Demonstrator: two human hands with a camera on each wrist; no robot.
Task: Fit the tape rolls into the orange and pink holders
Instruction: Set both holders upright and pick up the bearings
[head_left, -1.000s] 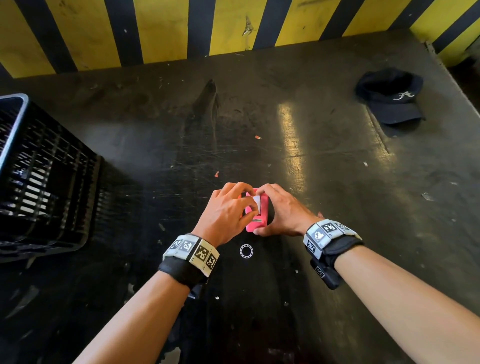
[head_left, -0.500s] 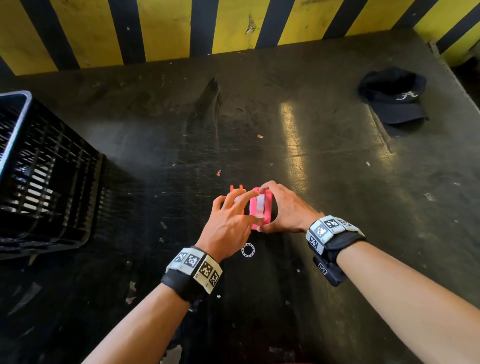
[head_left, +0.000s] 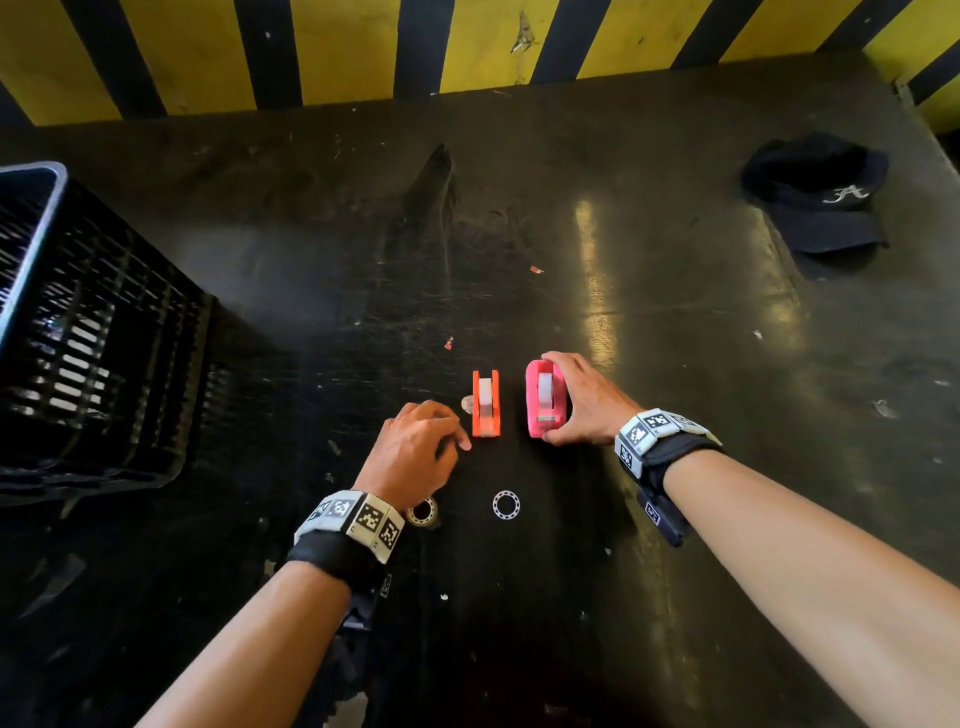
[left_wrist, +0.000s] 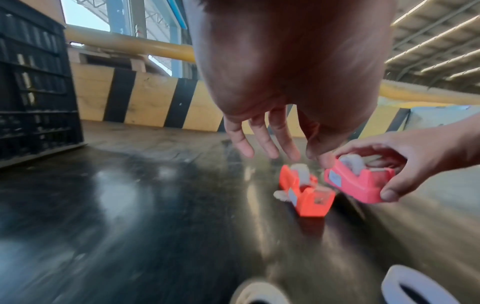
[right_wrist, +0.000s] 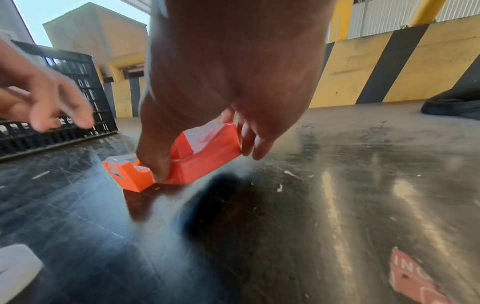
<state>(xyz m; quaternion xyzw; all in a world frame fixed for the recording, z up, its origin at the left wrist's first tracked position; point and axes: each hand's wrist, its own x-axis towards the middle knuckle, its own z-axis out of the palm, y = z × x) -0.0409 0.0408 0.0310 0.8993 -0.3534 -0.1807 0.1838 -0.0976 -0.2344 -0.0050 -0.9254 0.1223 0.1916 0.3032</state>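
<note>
Right hand (head_left: 584, 402) grips the pink holder (head_left: 543, 399), thumb on the near end, fingers over the far end and right side. From the left wrist camera the holder looks tipped, near end off the surface; I can't confirm that from the head view. A tape roll (head_left: 545, 387) sits in it.

Left hand (head_left: 415, 449) holds nothing, fingers loosely curled and spread, hovering just left of the orange holder (head_left: 486, 404). I can't tell if a fingertip touches it. That holder stands flat on the table (head_left: 675, 338) with its own whitish roll (head_left: 485, 395) inside, a small gap between it and the pink one. Both carry a small pale sticker on the side, too blurred to read.

A small whitish bit (head_left: 467, 402) lies against the orange holder's left side. A white ring (head_left: 506, 504) lies near me between the wrists, and a roll with a brownish core (head_left: 422, 512) is half hidden by the left wrist band.

Writing: cap (head_left: 821, 200) far right has a white script "A". Right wrist view shows a red scrap (right_wrist: 413, 275) with letters "INC", partly cut off.

Surface is dark, scratched, glossy with glare streaks and specks of debris. Black slatted crate (head_left: 93, 332) on the left. Yellow-and-black striped barrier (head_left: 467, 47) behind; wrist views show yellow rails, corrugated roofing and open sky.
</note>
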